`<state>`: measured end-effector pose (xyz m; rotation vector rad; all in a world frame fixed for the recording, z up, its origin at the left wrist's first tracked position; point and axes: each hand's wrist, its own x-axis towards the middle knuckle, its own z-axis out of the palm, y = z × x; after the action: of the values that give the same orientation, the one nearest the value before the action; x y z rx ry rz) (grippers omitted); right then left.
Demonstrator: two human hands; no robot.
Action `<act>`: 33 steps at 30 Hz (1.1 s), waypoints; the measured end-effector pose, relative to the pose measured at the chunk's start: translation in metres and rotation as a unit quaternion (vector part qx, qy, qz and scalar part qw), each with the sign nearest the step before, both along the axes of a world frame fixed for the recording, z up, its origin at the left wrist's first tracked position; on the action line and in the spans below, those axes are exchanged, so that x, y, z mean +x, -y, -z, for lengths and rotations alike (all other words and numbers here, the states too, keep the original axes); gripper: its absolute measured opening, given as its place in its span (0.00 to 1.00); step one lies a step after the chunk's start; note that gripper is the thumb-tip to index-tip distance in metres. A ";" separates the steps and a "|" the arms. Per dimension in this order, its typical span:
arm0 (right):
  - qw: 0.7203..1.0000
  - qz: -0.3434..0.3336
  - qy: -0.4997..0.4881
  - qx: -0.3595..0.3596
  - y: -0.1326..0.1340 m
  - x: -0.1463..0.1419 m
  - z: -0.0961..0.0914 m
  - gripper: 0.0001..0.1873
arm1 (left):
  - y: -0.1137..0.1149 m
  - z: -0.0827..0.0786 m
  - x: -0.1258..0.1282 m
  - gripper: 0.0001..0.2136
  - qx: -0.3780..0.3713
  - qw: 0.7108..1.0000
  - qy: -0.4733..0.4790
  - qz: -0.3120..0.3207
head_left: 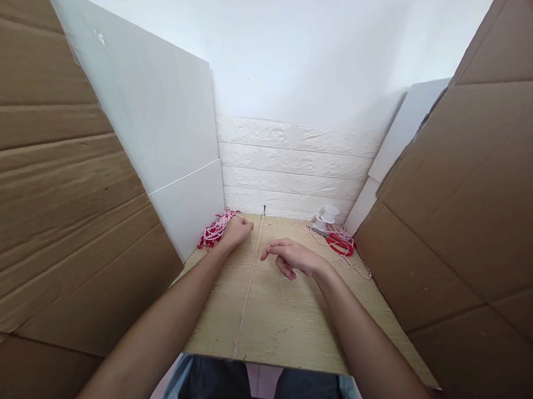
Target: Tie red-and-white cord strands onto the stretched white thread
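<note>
A pale cord (247,300) runs taut from a small dark hook (264,208) at the wall base to the table's front edge. Left of it, my left hand (237,231) is closed, its fingertips pinching a thin thread (254,245) that curves down toward the cord. My right hand (292,256) hovers just right of the cord, fingers bent but apart, with the index finger reaching toward it. Beneath that hand a loose thread end (282,291) curls on the wooden table (295,338); whether the curled fingers touch this thread is unclear.
Beside my left hand lies a heap of red and white cords (213,230). At the back right are red-handled scissors (340,244), white spools (329,213) and tangled pink-white cord (354,267). Cardboard panels (69,213) wall in the left side, with another cardboard panel (480,205) on the right.
</note>
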<state>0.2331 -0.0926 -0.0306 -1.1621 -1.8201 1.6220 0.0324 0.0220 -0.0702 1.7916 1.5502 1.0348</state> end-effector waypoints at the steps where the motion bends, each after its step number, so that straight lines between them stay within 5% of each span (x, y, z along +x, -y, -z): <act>1: 0.998 0.046 0.047 0.014 -0.002 -0.002 0.007 0.12 | 0.000 0.000 0.000 0.08 -0.003 1.000 0.002 -0.003; 3: 0.984 0.113 0.123 0.053 -0.006 -0.003 0.019 0.11 | -0.001 0.001 0.000 0.08 -0.008 1.000 0.010 -0.009; 8: 0.963 0.106 0.220 0.113 -0.004 -0.005 0.025 0.11 | -0.004 0.005 -0.001 0.09 0.003 1.000 0.002 -0.014; 15: 0.868 0.185 0.360 0.289 0.009 -0.018 0.012 0.11 | -0.008 0.009 -0.001 0.12 0.026 0.998 -0.062 -0.012; 26: 0.834 0.214 0.351 0.369 0.016 -0.028 -0.002 0.13 | -0.005 0.007 0.000 0.09 0.010 1.000 -0.014 -0.007; 31: 0.828 0.304 0.291 0.370 -0.003 -0.016 0.012 0.15 | -0.004 0.006 0.001 0.08 0.011 0.999 -0.032 -0.026; 33: 0.845 0.279 0.268 0.369 -0.013 -0.011 0.022 0.15 | -0.004 0.005 0.001 0.08 0.016 0.998 -0.046 -0.041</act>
<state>0.2218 -0.0796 -0.0530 -1.6110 -1.8683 0.2061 0.0333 0.0256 -0.0751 1.8332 1.6855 1.0326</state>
